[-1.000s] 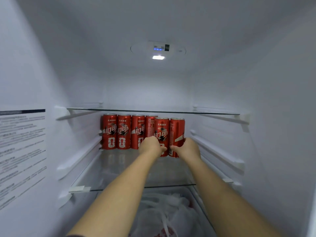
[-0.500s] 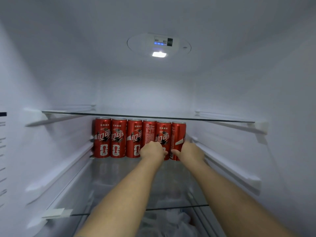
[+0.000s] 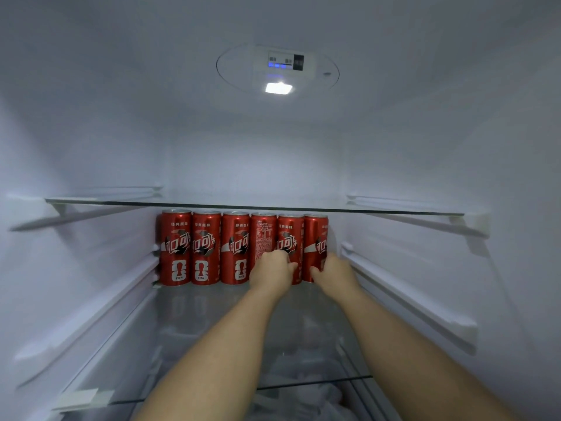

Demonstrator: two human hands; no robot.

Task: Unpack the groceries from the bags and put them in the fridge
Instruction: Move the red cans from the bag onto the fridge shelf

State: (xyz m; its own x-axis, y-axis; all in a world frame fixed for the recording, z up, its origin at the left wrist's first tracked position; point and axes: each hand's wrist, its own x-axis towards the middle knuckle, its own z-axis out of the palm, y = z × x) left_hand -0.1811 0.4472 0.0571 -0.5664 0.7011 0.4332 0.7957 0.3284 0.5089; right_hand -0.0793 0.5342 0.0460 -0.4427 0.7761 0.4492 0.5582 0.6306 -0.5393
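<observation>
I see both forearms stretched straight forward into the fridge [image 3: 425, 153], nearly parallel, above the glass shelf [image 3: 127, 344]. Left hand [image 3: 271, 273]: fingers curled, thumb across the front of the fifth can [image 3: 290, 235], gripping it. Right hand [image 3: 334, 273]: clamped round the sixth can [image 3: 315, 235], thumb left, fingers right. Both cans stand upright, ending the row of red cans [image 3: 206, 247] at the shelf's back.

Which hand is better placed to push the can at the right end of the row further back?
Right, probably. The right hand grips the rightmost can, with thumb and fingers on either side of its lower half. The left hand is on the fifth can next to it and would have to cross over.
</observation>
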